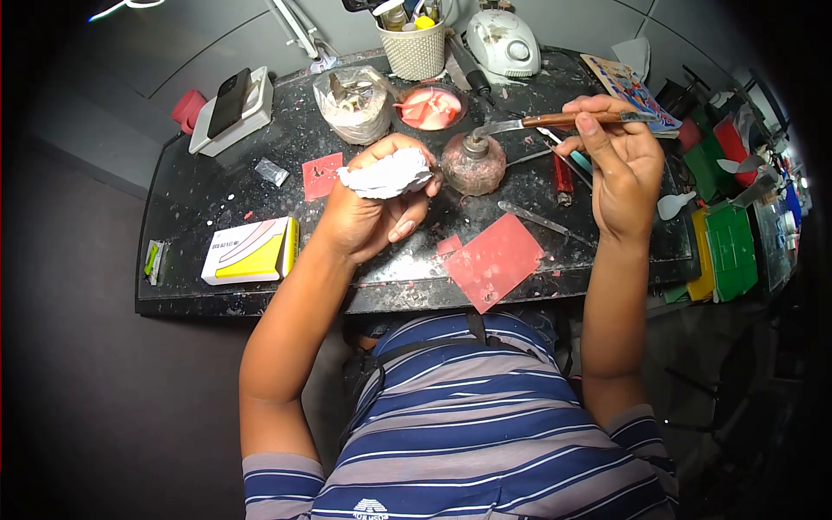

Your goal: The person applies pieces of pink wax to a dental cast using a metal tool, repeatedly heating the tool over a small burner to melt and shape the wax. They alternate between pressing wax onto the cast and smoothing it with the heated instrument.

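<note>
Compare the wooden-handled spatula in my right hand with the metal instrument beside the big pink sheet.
The wooden-handled spatula has a brown grip; the metal instrument looks grey.
The spatula is held up in your right hand, tip by the burner; the instrument lies on the table.
Both are long and slim.

head-worn view, forward and down

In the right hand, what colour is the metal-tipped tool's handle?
Brown handle, best in head view.
</note>
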`<control>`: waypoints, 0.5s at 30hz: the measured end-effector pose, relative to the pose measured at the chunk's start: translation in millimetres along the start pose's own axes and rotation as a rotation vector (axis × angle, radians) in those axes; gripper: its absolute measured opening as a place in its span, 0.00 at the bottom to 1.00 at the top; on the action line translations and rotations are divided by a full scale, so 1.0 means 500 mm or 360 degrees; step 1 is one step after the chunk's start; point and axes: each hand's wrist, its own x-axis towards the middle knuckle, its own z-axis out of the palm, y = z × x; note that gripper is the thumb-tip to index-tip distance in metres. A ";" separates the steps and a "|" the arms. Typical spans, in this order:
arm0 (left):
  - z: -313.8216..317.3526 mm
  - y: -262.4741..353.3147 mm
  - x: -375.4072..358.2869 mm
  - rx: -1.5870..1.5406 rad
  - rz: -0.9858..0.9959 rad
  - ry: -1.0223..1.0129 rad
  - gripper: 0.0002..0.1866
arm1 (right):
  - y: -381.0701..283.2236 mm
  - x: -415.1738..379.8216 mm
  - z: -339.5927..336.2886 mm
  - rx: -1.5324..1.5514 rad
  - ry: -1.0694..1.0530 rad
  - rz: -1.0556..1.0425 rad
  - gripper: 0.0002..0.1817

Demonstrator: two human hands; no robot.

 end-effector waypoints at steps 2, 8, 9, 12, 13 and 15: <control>-0.004 0.000 0.001 -0.0022 -0.0024 -0.0024 0.14 | -0.005 -0.005 0.013 0.0105 -0.0104 -0.0065 0.09; -0.003 -0.004 0.000 -0.0038 -0.0047 -0.0044 0.14 | -0.003 -0.020 0.040 0.0249 -0.0319 -0.0191 0.10; -0.003 -0.005 0.000 -0.0051 -0.0029 -0.0043 0.14 | -0.001 -0.020 0.041 0.0238 -0.0348 -0.0206 0.10; -0.002 -0.006 0.002 -0.0172 -0.0042 0.0001 0.12 | 0.000 -0.019 0.049 0.0217 -0.0352 -0.0240 0.10; -0.003 -0.006 0.002 -0.0173 -0.0044 0.0001 0.12 | -0.001 -0.019 0.050 0.0206 -0.0329 -0.0260 0.10; -0.004 -0.005 0.002 -0.0150 -0.0047 -0.0014 0.12 | -0.002 -0.022 0.046 0.0214 -0.0344 -0.0248 0.10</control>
